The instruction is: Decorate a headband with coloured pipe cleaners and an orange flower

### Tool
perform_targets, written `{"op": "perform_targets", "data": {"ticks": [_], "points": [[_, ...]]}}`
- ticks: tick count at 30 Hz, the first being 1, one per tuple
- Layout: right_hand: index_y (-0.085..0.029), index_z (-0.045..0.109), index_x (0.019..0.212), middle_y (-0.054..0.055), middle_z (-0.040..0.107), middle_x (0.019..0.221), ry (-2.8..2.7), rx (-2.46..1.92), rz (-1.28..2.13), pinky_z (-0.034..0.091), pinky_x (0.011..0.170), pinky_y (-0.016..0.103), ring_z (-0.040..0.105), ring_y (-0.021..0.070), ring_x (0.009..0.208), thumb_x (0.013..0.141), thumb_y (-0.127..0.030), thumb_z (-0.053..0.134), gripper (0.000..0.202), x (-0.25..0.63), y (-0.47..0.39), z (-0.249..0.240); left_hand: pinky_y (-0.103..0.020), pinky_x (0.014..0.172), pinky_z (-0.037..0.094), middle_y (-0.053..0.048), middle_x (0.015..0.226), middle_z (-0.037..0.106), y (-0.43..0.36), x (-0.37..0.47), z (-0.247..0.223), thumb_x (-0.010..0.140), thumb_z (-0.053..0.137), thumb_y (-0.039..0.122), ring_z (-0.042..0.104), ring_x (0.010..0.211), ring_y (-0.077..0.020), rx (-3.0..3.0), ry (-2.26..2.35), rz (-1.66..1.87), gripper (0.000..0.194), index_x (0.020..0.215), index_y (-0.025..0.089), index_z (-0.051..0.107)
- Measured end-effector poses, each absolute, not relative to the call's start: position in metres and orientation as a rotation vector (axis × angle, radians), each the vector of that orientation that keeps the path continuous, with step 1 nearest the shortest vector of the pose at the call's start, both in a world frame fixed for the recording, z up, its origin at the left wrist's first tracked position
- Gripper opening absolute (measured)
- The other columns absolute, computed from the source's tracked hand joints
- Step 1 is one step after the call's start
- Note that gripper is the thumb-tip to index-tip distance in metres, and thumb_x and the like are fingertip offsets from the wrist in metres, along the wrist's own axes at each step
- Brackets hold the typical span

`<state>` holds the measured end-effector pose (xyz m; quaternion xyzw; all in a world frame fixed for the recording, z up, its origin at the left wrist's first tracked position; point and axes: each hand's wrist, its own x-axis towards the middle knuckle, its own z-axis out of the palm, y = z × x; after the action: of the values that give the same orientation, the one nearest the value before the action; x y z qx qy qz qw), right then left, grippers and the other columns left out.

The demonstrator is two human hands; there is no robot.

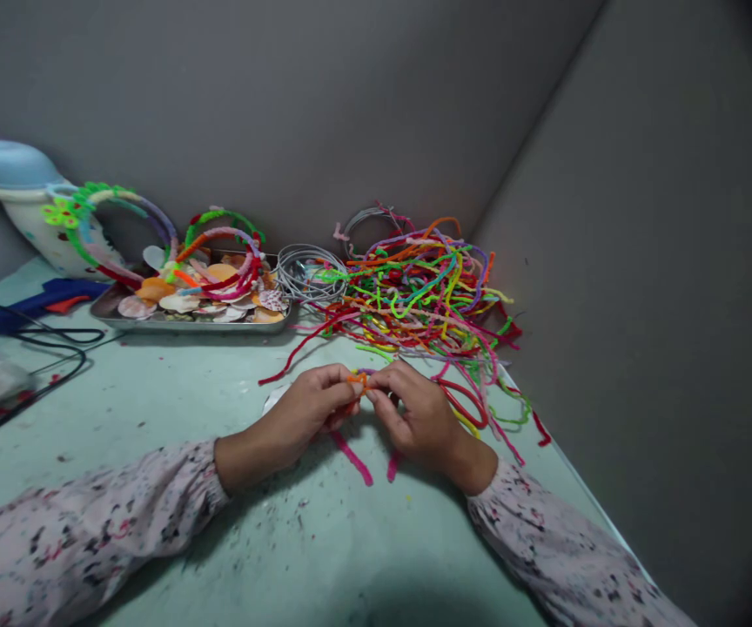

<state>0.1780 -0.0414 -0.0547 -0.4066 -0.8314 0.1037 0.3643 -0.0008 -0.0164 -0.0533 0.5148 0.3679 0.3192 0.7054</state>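
My left hand (314, 405) and my right hand (419, 414) meet above the middle of the table. Between their fingertips is a small bent orange pipe cleaner (360, 380), pinched from both sides. A bit of purple shows just behind it. Two pink fuzzy ends (354, 459) stick out below my hands toward me; what they join is hidden by the fingers. A whitish piece (276, 397) lies partly behind my left hand.
A metal tray (199, 326) of shells and wrapped hoops stands at the back left, beside coiled wire (311, 274). A pile of colored pipe cleaners (421, 287) is behind my hands. Far left are a blue glue gun (43, 300), black cable and a white jug (56, 226).
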Motion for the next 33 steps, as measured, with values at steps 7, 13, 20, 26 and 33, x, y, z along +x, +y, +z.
{"op": "perform_targets", "data": {"ticks": [7,13,20,26,33], "points": [[-0.018,0.057,0.092,0.006,0.058,0.084,-2.131,-1.125,0.270,0.042,0.073,0.031,0.054,0.0185,0.080,0.089,-0.016,0.045,0.013,0.175,-0.044,-0.050,-0.021,0.045,0.022,0.007,0.055,0.042,-0.017,0.002,-0.048,0.079,0.057,0.026,0.030,0.046,-0.0060,1.340,0.886,0.776,0.016,0.070,0.018,0.047],[-0.019,0.055,0.073,0.000,0.056,0.068,-1.927,-1.299,0.685,0.038,0.061,0.026,0.051,0.0139,0.065,0.083,-0.016,0.049,0.012,0.170,-0.045,-0.038,-0.022,0.051,0.029,0.005,0.063,0.045,-0.017,-0.002,-0.054,0.081,0.052,0.023,0.038,0.055,-0.0091,1.701,0.953,0.834,0.009,0.075,0.018,0.049],[-0.017,0.056,0.067,-0.005,0.048,0.047,-1.362,-1.283,1.708,0.024,0.038,0.019,0.037,0.0063,0.038,0.075,-0.024,0.050,0.012,0.178,-0.040,-0.041,-0.023,0.051,0.027,0.003,0.060,0.054,-0.024,-0.006,-0.047,0.077,0.053,0.018,0.043,0.051,-0.0097,2.142,0.962,0.772,0.003,0.075,0.019,0.055],[-0.015,0.057,0.069,-0.002,0.054,0.061,-1.211,-1.185,1.923,0.022,0.036,0.018,0.042,0.0049,0.041,0.073,-0.031,0.058,0.016,0.183,-0.037,-0.040,-0.023,0.053,0.030,0.002,0.064,0.054,-0.021,-0.004,-0.050,0.079,0.054,0.022,0.044,0.055,-0.0103,1.987,0.944,0.800,0.004,0.077,0.019,0.053],[-0.019,0.059,0.108,0.008,0.062,0.099,-2.047,-1.205,0.556,0.046,0.078,0.034,0.057,0.0190,0.088,0.083,-0.020,0.057,0.025,0.185,-0.039,-0.035,-0.021,0.041,0.019,0.005,0.051,0.042,-0.010,0.000,-0.050,0.081,0.053,0.028,0.031,0.042,-0.0058,1.243,0.927,0.718,0.020,0.066,0.017,0.048]]}}
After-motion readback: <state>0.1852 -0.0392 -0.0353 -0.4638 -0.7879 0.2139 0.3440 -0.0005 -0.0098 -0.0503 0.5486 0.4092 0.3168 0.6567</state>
